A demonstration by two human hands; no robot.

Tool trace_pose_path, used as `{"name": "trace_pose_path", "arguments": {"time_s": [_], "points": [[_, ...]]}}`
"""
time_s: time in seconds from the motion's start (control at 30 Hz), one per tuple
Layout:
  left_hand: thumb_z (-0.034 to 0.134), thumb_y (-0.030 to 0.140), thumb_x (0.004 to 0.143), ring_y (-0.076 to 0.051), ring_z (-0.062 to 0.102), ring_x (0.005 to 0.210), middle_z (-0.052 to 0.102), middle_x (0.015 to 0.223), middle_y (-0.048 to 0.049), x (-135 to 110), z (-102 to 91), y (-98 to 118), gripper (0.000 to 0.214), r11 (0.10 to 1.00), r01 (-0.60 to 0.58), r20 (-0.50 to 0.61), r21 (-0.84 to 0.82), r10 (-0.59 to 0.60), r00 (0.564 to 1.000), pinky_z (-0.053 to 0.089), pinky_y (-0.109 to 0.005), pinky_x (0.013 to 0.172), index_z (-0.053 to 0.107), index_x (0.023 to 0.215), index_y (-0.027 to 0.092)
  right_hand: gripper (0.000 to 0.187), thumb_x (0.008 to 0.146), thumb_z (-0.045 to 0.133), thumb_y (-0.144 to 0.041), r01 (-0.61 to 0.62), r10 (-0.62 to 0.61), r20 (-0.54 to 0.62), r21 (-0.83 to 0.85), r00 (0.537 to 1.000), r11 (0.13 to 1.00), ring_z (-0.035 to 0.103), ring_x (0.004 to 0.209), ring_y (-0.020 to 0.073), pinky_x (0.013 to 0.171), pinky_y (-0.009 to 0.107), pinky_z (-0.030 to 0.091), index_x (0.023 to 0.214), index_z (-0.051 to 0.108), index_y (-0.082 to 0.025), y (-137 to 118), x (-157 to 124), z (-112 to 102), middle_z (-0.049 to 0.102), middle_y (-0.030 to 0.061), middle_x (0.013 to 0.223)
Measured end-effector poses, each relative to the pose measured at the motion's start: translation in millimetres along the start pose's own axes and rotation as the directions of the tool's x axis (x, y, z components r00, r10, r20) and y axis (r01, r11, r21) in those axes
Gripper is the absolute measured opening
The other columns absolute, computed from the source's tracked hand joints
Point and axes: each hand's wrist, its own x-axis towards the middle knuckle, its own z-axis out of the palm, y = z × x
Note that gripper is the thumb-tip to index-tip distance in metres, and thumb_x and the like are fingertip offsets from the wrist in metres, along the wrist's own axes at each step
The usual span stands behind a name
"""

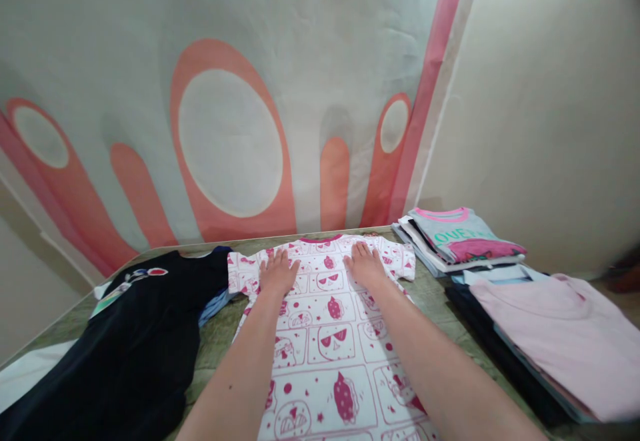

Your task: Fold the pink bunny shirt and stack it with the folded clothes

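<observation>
A white t-shirt with a pink cartoon print [327, 334] lies spread flat on the table, its pink collar at the far edge. My left hand [278, 272] rests flat on its left shoulder area, fingers stretched out. My right hand [365, 264] lies flat on the right shoulder area, fingers also extended. Both palms press on the fabric and hold nothing.
A black garment [135, 341] lies to the left over other cloth. On the right are a folded stack topped by a grey and pink shirt [463, 236] and a nearer stack topped by a pale pink shirt [560, 334]. A wall with orange shapes [230, 141] stands behind the table.
</observation>
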Motion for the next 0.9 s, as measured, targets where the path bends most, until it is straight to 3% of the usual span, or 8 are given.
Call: {"name": "trace_pose_path", "arguments": {"time_s": [0.07,0.17,0.27,0.33,0.43,0.57,0.7,0.9], "points": [[0.027,0.047,0.096,-0.034,0.020,0.146,0.027,0.157,-0.0151,-1.3,-5.5,-6.5,0.062,0.999,0.045,-0.028,0.008,-0.045,0.999,0.019,-0.059,0.114,0.031,0.149,0.015,0.062,0.098,0.028,-0.038,-0.067,0.067,-0.049,0.008,0.997,0.998,0.021,0.144,0.0329,0.114,0.055,0.010,0.146,0.034,0.000,4.0,0.3,-1.8,0.028,0.0230,0.154],[0.029,0.034,0.096,-0.033,0.014,0.147,0.024,0.157,-0.0174,-4.2,-12.3,9.0,0.058,1.000,-0.002,-0.096,0.016,0.004,0.995,0.016,-0.057,0.115,0.028,0.150,0.011,0.058,0.096,0.030,-0.030,-0.078,0.081,-0.081,0.046,0.993,0.996,0.019,0.145,0.0317,0.115,0.051,0.011,0.146,0.033,-0.001,-12.1,-1.7,-3.8,0.027,0.0219,0.155],[0.029,0.029,0.097,-0.023,0.011,0.148,0.023,0.159,-0.0096,-3.8,-12.3,41.8,0.054,0.977,-0.213,-0.106,0.016,0.214,0.971,0.016,-0.044,0.118,0.029,0.150,0.016,0.056,0.096,0.033,-0.025,0.170,-0.163,-0.066,0.111,0.984,0.979,0.015,0.146,0.0240,0.117,0.043,0.014,0.149,0.030,-0.008,-42.9,-1.7,-4.6,0.022,0.0140,0.158],[0.028,0.027,0.098,-0.019,0.021,0.146,0.031,0.157,-0.0068,-2.6,-7.8,59.3,0.051,0.941,-0.337,-0.070,0.005,0.337,0.939,0.021,-0.039,0.117,0.034,0.147,0.019,0.054,0.095,0.037,-0.024,0.312,-0.312,-0.021,0.149,0.950,0.938,0.022,0.144,0.0208,0.116,0.041,0.018,0.148,0.033,-0.013,-58.2,2.6,-4.8,0.029,0.0108,0.157],[0.026,0.027,0.099,-0.019,0.033,0.141,0.040,0.152,-0.0068,-1.6,1.6,65.1,0.049,0.921,-0.390,-0.029,-0.006,0.390,0.920,0.023,-0.043,0.115,0.037,0.146,0.022,0.046,0.094,0.040,-0.023,0.316,-0.323,0.022,0.159,0.946,0.935,0.035,0.138,0.0183,0.113,0.040,0.024,0.140,0.045,-0.023,-58.4,14.9,-6.3,0.043,0.0047,0.149],[0.027,0.039,0.099,-0.021,0.026,0.144,0.032,0.156,-0.0045,-0.2,8.7,43.7,0.050,0.941,-0.340,0.004,-0.001,0.340,0.941,0.019,-0.049,0.116,0.036,0.146,0.026,0.041,0.094,0.037,-0.019,0.175,-0.174,-0.024,0.138,0.984,0.975,0.040,0.134,0.0205,0.112,0.041,0.024,0.132,0.053,-0.023,-25.3,28.3,-9.1,0.048,0.0066,0.146],[0.025,0.050,0.097,-0.026,0.021,0.146,0.025,0.159,-0.0052,6.2,8.1,16.6,0.058,0.983,-0.183,0.018,0.020,0.182,0.983,0.017,-0.053,0.116,0.032,0.149,0.025,0.041,0.097,0.032,-0.025,0.049,-0.039,-0.090,0.111,0.995,0.993,0.035,0.137,0.0255,0.113,0.047,0.018,0.133,0.052,-0.016,5.4,27.6,-5.9,0.044,0.0131,0.147],[0.027,0.046,0.096,-0.031,0.021,0.146,0.028,0.156,-0.0154,11.2,-1.6,-6.9,0.062,0.997,0.056,-0.024,0.057,-0.055,0.998,0.021,-0.056,0.114,0.034,0.148,0.013,0.046,0.099,0.029,-0.030,-0.029,0.039,-0.130,0.076,0.991,0.997,0.026,0.140,0.0313,0.112,0.055,0.009,0.136,0.046,-0.007,10.5,22.4,1.8,0.038,0.0215,0.149]]}}
